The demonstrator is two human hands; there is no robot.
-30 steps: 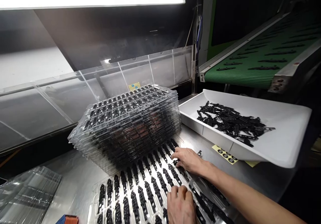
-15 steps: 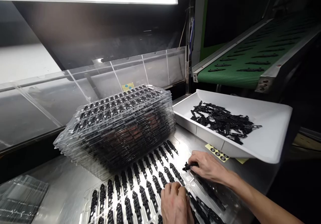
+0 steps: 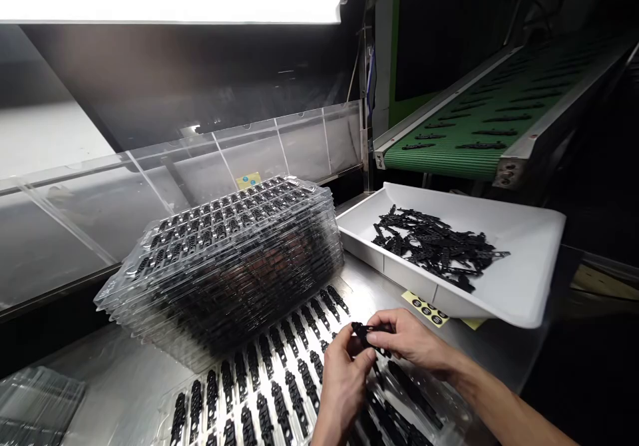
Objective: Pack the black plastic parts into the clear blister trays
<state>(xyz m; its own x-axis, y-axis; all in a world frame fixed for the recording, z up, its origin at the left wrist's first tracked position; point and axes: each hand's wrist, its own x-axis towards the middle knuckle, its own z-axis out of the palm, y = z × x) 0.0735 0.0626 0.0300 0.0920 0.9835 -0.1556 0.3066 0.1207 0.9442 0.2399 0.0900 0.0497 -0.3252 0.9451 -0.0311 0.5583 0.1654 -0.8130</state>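
Note:
Both my hands meet above a clear blister tray (image 3: 269,393) filled with rows of black plastic parts. My right hand (image 3: 412,339) pinches a small black part (image 3: 367,334) by its right end. My left hand (image 3: 342,379) has its fingers closed on the same part from the left. The part is held a little above the tray's right side. Behind the tray stands a tall stack of filled clear trays (image 3: 224,259).
A white bin (image 3: 519,286) holding a loose pile of black parts (image 3: 434,246) sits at the right, under a green conveyor (image 3: 479,126) carrying more parts. A yellow label (image 3: 426,309) lies by the bin. Empty clear trays (image 3: 34,406) lie at the lower left. A clear acrylic guard (image 3: 174,173) runs behind.
My right hand picked a black part off the tray and lifted it. My left hand rose from the tray and closed on the same part. The camera shifted slightly right.

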